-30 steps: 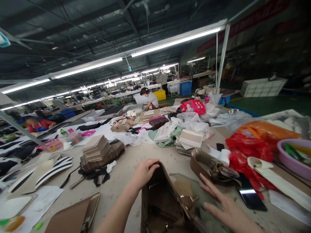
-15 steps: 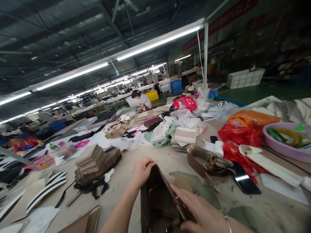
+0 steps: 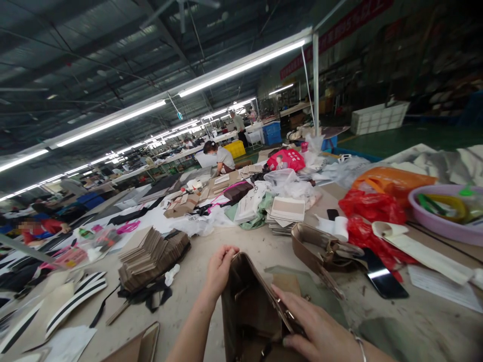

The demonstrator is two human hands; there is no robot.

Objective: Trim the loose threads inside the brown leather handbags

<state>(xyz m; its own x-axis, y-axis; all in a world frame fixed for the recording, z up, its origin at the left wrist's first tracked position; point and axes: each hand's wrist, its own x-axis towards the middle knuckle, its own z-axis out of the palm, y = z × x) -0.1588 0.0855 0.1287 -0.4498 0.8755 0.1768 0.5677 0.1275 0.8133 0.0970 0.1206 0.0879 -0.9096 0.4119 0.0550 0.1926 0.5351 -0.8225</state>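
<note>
A brown handbag [image 3: 252, 296] stands with its mouth open toward me at the front of the table, its dark inside showing. My left hand [image 3: 222, 266] pinches the bag's far left top corner between thumb and fingers. Along the right rim, by some small metal fittings, my right hand [image 3: 311, 319] grips the wall, thumb on the near side and fingers stretched along the edge. The bag's bottom lies out of view. Just right of it rests a brown strap [image 3: 315, 246] with metal hardware, bent into a loop.
Stacked brown pieces [image 3: 153, 256] lie to the left, near striped strips [image 3: 77, 301]. On the right are a black phone [image 3: 385, 276], a red plastic bag [image 3: 372, 208] and a lilac basin [image 3: 445, 223]. Lighter panels [image 3: 287, 210] are piled ahead. A co-worker [image 3: 224, 157] bends over the table's far part.
The bag's mouth looks a little wider, and its right wall has shifted slightly right with my right hand. Both hands keep their hold. The view has moved slightly.
</note>
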